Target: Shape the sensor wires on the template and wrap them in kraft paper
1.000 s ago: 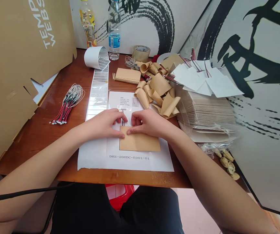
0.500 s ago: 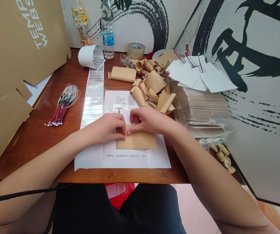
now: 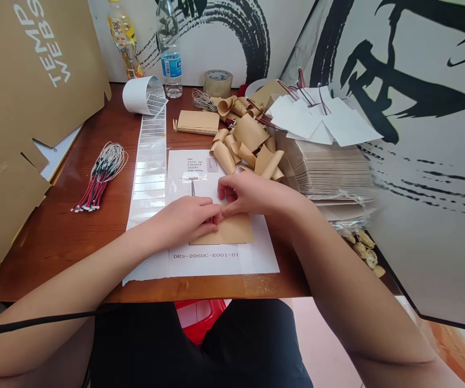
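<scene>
A small brown paper sheet (image 3: 236,230) lies on a white printed sheet (image 3: 256,258) near the table's front edge. My left hand (image 3: 192,218) rests over the brown sheet's left part, fingers curled together at its upper middle. From the right, my right hand (image 3: 250,194) reaches in with thumb and fingers bent, pinching at the paper's upper edge. The fingertips of both hands nearly meet there, and my left hand partly hides the spot. Just above my left hand, a thin dark lead (image 3: 193,187) shows on the printed sheet under clear tape.
Bundled red-and-white wires (image 3: 101,178) lie left of a label strip (image 3: 148,178). Behind my hands are rolled brown papers (image 3: 252,145), a flat brown stack (image 3: 198,122), a tape roll (image 3: 218,83) and a bottle (image 3: 171,64). Stacked cards (image 3: 333,170) stand right; a cardboard box (image 3: 22,145) stands left.
My left hand has slid rightward over the brown paper, so its fingers now sit close to my right fingertips. My right hand stays near the paper's upper edge. The view has shifted slightly.
</scene>
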The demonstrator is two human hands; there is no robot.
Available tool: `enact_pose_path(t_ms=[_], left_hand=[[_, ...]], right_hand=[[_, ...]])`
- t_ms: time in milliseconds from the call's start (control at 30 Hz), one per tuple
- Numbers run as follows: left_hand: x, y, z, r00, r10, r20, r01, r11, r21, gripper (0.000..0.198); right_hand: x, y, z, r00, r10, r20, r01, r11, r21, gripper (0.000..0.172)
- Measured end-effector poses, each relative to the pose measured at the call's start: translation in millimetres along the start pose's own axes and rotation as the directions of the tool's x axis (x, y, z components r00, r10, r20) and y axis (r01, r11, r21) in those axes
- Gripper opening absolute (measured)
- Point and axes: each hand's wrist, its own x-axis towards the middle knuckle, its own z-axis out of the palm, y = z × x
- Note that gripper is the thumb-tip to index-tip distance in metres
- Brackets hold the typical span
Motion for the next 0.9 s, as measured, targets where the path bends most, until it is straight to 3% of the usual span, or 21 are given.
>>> enact_pose_path(t_ms=[200, 367, 633, 900], left_hand=[[6.7, 6.3, 4.9, 1.0, 0.009, -0.019, -0.005, 0.976, 0.216, 0.019], [10.5, 15.7, 15.6, 0.999, 0.042, -0.027, -0.023, 0.864, 0.504, 0.032], [10.0, 19.3, 20.1, 0.998, 0.059, -0.003, -0.05, 0.877, 0.477, 0.03], [15.3, 7.4, 21.9, 0.978, 0.169, -0.122, -0.09, 0.872, 0.482, 0.035]], right_hand=[[-0.2, 0.3, -1.9, 0.996, 0.031, -0.084, -0.035, 0.999, -0.042, 0.022], [3.8, 2.5, 2.6, 0.979, 0.046, -0.199, -0.057, 0.997, -0.052, 0.02], [8.5, -1.8, 9.6, 0.965, 0.026, -0.261, -0.042, 0.998, -0.055, 0.021], [10.6, -8.9, 15.4, 0.969, 0.034, -0.245, -0.056, 0.995, -0.082, 0.022]])
